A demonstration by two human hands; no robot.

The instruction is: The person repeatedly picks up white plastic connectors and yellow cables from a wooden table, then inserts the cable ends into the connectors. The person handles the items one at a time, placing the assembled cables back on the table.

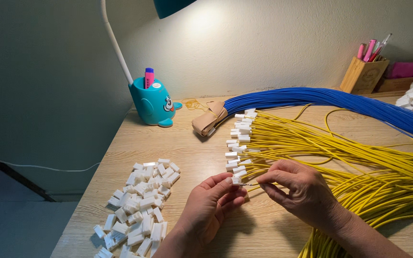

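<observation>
**Two hands joining a yellow wire to a white connector at the desk's near edge**

The wooden desk [225,157] carries a thick blue wire bundle [340,101] that sweeps from a paper-taped end at the centre out to the right edge. Below it lies a spread of yellow wires [340,157], their long axes running roughly left to right, the capped tips pointing left in a ragged column. At the near left sits a heap of loose white connectors [142,205].

The right hand [304,191] pinches one yellow wire between thumb and forefinger, closed tight on it near the bare end; the wire's tip points left, nearly level. The left hand [211,203] has thumb and fingertips closed on a small white connector [235,180], held just left of the wire tip, its open end facing right. Whether the tip has entered the connector cannot be told. Both meet just below the lowest capped wires.
</observation>
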